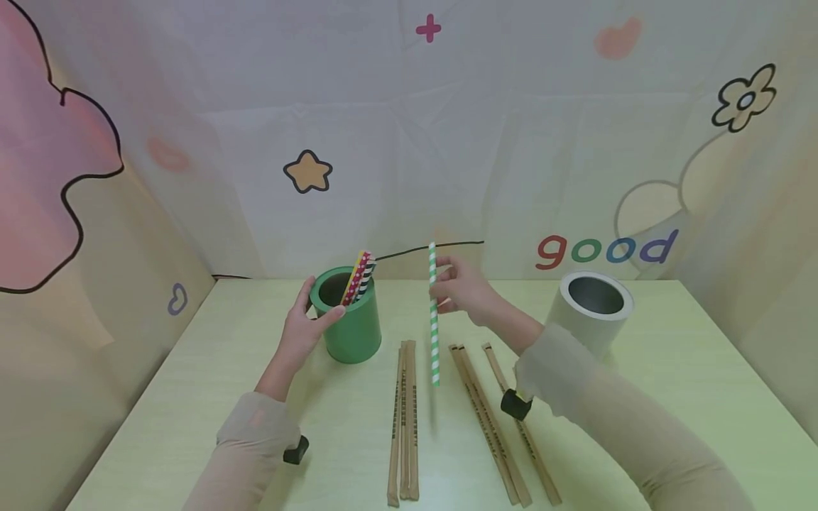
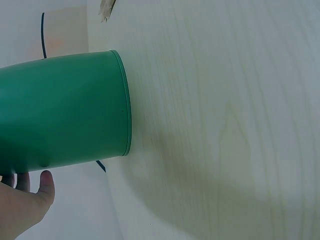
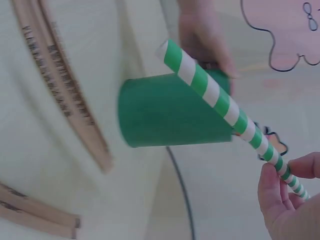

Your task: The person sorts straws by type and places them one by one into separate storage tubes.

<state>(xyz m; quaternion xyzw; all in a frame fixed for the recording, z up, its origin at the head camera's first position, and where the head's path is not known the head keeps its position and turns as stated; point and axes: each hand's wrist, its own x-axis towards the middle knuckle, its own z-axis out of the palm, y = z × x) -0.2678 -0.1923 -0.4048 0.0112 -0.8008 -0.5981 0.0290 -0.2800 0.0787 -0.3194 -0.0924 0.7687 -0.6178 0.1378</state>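
One striped straw [image 1: 434,319] pinched upright in the right hand [image 1: 461,291], at 3 o'clock of the green cup [image 1: 350,323] steadied by the left hand's [image 1: 305,328] curled fingers; loading step, next needs tip over rim.

pale wood-grain table [image 1: 192,397], yellow-green tint. cloth backdrop [image 1: 447,142] on three sides, creased, printed with orange star [image 1: 308,172], pink plus [image 1: 428,28], flower outline [image 1: 745,98], the word "good" [image 1: 606,250], pink blob [image 1: 38,142] on left panel. soft even light
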